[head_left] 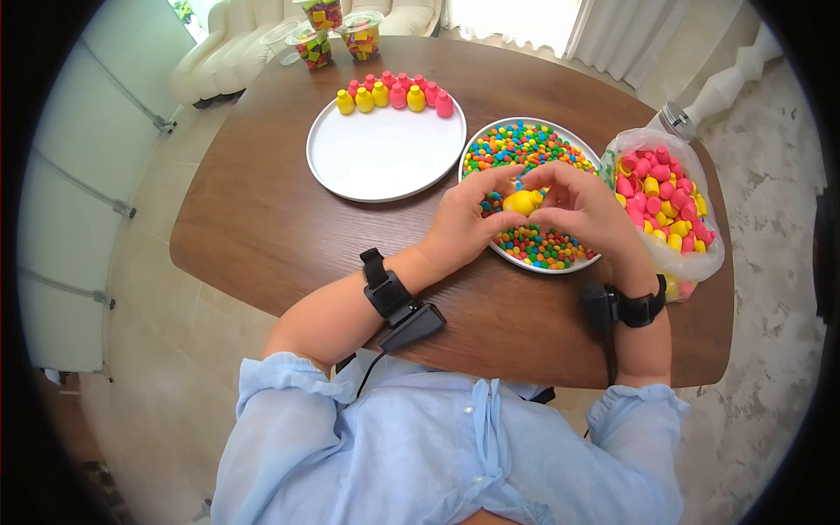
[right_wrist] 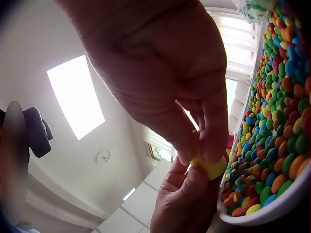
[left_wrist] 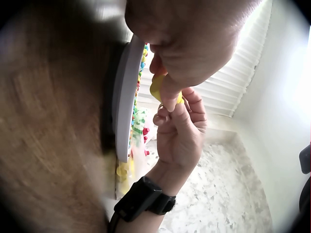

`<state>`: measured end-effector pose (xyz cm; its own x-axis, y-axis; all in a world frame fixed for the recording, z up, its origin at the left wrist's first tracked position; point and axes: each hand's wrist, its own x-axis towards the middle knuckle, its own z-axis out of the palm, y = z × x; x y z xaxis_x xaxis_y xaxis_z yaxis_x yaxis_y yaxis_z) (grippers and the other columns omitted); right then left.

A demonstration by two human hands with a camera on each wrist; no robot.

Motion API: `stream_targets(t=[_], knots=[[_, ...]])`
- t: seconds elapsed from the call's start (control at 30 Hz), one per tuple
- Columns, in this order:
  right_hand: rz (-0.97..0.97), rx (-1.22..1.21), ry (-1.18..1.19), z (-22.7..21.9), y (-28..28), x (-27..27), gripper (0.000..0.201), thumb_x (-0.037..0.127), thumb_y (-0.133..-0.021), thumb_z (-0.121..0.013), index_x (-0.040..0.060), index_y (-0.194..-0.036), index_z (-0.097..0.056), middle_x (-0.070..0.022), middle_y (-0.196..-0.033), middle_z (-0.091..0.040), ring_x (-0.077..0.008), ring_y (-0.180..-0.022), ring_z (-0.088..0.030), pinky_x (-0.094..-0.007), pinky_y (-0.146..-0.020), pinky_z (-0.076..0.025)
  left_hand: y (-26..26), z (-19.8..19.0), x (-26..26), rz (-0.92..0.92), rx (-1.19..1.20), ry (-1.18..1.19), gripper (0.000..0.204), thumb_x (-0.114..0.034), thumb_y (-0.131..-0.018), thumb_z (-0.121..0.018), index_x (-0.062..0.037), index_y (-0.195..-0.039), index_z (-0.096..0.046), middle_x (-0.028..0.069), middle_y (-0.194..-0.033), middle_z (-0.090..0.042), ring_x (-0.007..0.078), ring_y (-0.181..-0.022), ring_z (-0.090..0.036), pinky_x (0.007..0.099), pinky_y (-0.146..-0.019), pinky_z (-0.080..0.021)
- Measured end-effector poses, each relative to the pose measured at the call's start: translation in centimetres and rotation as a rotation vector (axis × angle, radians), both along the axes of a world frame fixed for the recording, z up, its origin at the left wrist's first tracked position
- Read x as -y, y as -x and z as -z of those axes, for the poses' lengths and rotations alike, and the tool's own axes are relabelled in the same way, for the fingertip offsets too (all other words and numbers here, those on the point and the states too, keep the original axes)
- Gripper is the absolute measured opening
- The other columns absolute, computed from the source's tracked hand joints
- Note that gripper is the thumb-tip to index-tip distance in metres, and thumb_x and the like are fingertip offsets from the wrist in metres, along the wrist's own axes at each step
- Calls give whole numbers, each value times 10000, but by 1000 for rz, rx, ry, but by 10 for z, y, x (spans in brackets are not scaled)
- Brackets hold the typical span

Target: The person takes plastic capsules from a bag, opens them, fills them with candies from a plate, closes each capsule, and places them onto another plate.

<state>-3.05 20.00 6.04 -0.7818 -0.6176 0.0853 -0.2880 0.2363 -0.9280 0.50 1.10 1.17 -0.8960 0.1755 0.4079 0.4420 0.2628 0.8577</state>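
Both hands meet over a white plate (head_left: 584,145) heaped with small coloured candies (head_left: 512,147). Between them is one small yellow capsule (head_left: 522,202), pinched by the left hand (head_left: 464,221) and the right hand (head_left: 582,207) together. In the left wrist view the yellow capsule (left_wrist: 156,86) shows between the fingertips, next to the plate's rim (left_wrist: 122,102). The right wrist view shows the capsule (right_wrist: 209,167) held just beside the candies (right_wrist: 272,131). Whether the capsule is in one piece or two is not clear.
A second white plate (head_left: 385,153) at the far left holds a curved row of yellow and pink capsules (head_left: 395,94). A clear bag (head_left: 665,197) of more capsules lies at the right table edge. Plastic tubs (head_left: 337,35) stand at the far end of the brown table (head_left: 262,219).
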Motion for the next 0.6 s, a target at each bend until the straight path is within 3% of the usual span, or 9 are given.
stream_targets(t=[0.03,0.1,0.23,0.27,0.37,0.43,0.5,0.6], knots=[[-1,-9,9,-3,-1,-1,339,25,-740,-670,1,-1055,-548,-32,-827,-585,-74,-665,-572,-209,-581,-458,2,1,0,-1,-9,9,477,-85,-726,-719,-36,-1162,-533,105,-932,-638,159,-839,-601,283,-746,-477],[85,-194,-31,-11,-4,-5,333,47,-737,-689,5,-1040,-559,-27,-850,-573,-75,-693,-568,-215,-595,-457,7,5,-2,-38,124,-262,398,-70,-769,-677,2,-1135,-539,95,-928,-641,143,-847,-598,280,-757,-473],[133,-177,-27,-21,-5,-12,309,60,-729,-695,7,-1010,-577,-31,-823,-567,-94,-688,-571,-228,-602,-463,25,2,8,-55,124,-253,298,-80,-792,-653,17,-1053,-547,86,-913,-646,127,-841,-598,266,-754,-464],[136,-177,-24,-22,-6,-13,309,60,-729,-695,7,-1010,-577,-31,-823,-567,-94,-688,-571,-228,-602,-463,32,-2,17,-91,99,-122,262,-80,-785,-656,5,-1010,-551,84,-897,-647,118,-825,-598,263,-744,-460],[86,-274,-96,-25,-8,-13,272,84,-747,-683,10,-990,-586,-45,-808,-585,-113,-692,-583,-249,-610,-472,57,-5,44,-169,100,-66,259,-106,-772,-670,-13,-988,-562,86,-887,-641,134,-823,-601,284,-730,-456],[37,-314,-136,-27,-11,-13,258,111,-751,-679,15,-972,-589,-77,-787,-601,-156,-692,-597,-286,-620,-481,72,-4,61,-364,70,164,251,-81,-779,-663,-12,-997,-561,68,-925,-618,126,-841,-581,257,-721,-457],[13,-355,-159,-26,-11,-15,262,122,-747,-681,18,-970,-590,-92,-784,-603,-180,-694,-601,-302,-626,-482,85,3,74,-435,40,209,286,-109,-749,-694,-26,-998,-581,60,-894,-601,126,-807,-561,260,-692,-452],[-20,-404,-195,-27,-12,-17,271,139,-741,-685,21,-965,-588,-116,-781,-603,-218,-699,-604,-326,-635,-483,95,0,88,-513,190,377,341,-140,-709,-727,-46,-1015,-612,41,-814,-574,121,-719,-534,264,-641,-452]])
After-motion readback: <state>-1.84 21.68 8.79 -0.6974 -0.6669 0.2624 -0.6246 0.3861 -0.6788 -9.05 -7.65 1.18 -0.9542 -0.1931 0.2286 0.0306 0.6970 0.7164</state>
